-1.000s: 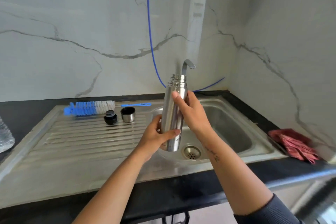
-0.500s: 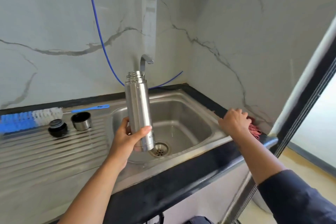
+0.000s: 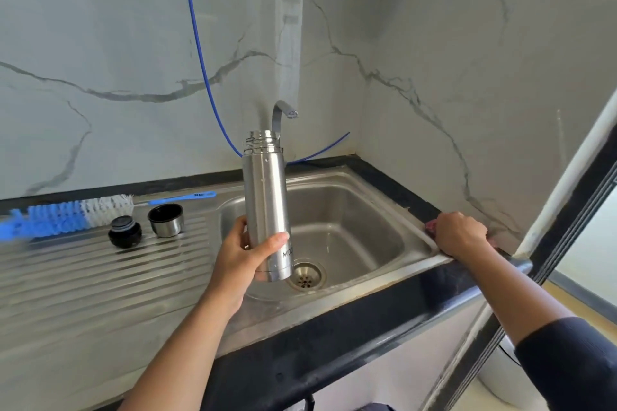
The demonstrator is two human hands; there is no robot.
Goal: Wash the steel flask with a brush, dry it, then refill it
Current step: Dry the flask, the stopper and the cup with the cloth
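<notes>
My left hand [image 3: 241,255] grips the lower part of the open steel flask [image 3: 266,187], holding it upright over the sink basin [image 3: 374,210] with its threaded mouth uncapped. At the sink's right edge, my right hand [image 3: 460,233] lies with curled fingers on a red cloth [image 3: 431,225] on the black counter. Only a corner of the cloth shows. A blue and white bottle brush [image 3: 66,214] lies at the back of the drainboard. The black stopper [image 3: 125,235] and the steel cup lid [image 3: 166,219] stand beside it.
A curved tap [image 3: 282,113] rises behind the flask, and a blue hose [image 3: 197,43] hangs down the marble wall. The ribbed drainboard [image 3: 93,277] stretches left. A drain [image 3: 305,274] sits in the basin floor. A dark door frame [image 3: 547,264] slants down the right side.
My right hand let go of the flask and reached right onto the red cloth. The view swung right. My left hand alone keeps hold of the flask.
</notes>
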